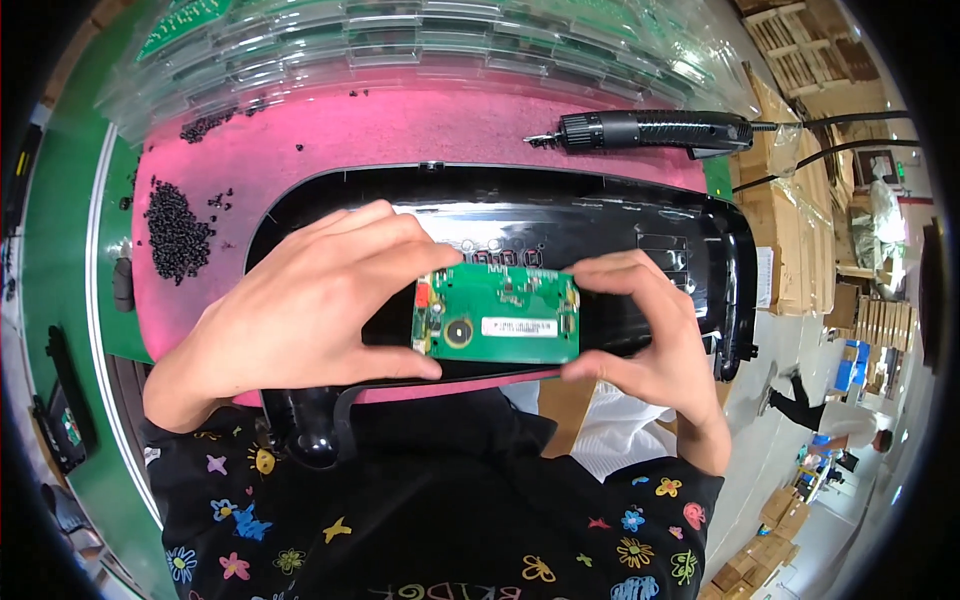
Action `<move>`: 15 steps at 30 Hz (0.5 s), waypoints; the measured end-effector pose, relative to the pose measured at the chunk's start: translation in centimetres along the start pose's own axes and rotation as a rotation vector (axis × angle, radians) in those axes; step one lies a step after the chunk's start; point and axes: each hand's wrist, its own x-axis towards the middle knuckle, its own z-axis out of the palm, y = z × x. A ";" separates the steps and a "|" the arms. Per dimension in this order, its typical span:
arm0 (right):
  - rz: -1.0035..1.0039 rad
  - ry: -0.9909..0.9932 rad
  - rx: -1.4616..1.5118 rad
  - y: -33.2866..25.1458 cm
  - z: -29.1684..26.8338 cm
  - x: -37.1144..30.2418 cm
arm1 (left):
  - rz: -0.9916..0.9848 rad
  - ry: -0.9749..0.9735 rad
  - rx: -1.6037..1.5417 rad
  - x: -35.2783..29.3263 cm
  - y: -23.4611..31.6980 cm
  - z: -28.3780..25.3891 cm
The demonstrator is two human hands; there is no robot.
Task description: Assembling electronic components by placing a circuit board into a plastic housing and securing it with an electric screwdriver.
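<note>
Between my two hands is a green circuit board, with a white label strip, a round dark part and a red connector at its left end. My left hand pinches the board's left end, thumb at the lower corner and fingers at the upper one. At the right end, my right hand grips it the same way. Beneath the board lies a long black plastic housing with rounded ends, open side up. The board hides part of the housing's middle, so whether they touch I cannot tell.
A pink mat covers the work surface. Black screws lie heaped at its left. A black electric screwdriver lies at the far right, its cable running off right. Clear plastic trays stand behind. Cardboard boxes stand at right.
</note>
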 end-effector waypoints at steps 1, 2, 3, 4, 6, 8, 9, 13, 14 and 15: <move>-0.003 0.028 -0.024 0.4 0.1 0.2 | 0.000 -0.003 0.000 0.1 0.0 0.2; -0.009 0.038 -0.025 0.8 0.1 0.5 | -0.047 0.014 0.034 0.3 -0.1 0.4; -0.009 0.040 -0.025 1.2 0.2 0.9 | -0.094 0.030 0.070 0.5 -0.2 0.6; -0.017 0.071 -0.050 1.4 0.3 1.3 | -0.056 0.048 0.118 0.5 -0.3 0.6; -0.005 0.097 -0.037 1.9 0.8 1.4 | -0.089 0.047 0.112 0.7 -0.1 0.7; -0.003 0.091 -0.055 2.2 1.1 1.5 | -0.123 0.044 0.107 0.9 0.0 0.8; -0.004 0.083 -0.076 2.3 1.2 1.5 | -0.142 0.034 0.125 1.0 0.0 0.9; 0.015 0.072 -0.096 2.3 1.3 1.4 | -0.177 0.019 0.172 1.2 0.2 1.0; 0.015 0.074 -0.099 2.4 1.3 1.4 | -0.178 0.014 0.173 1.2 0.3 1.0; 0.015 0.076 -0.102 2.4 1.4 1.5 | -0.183 0.008 0.191 1.2 0.3 0.9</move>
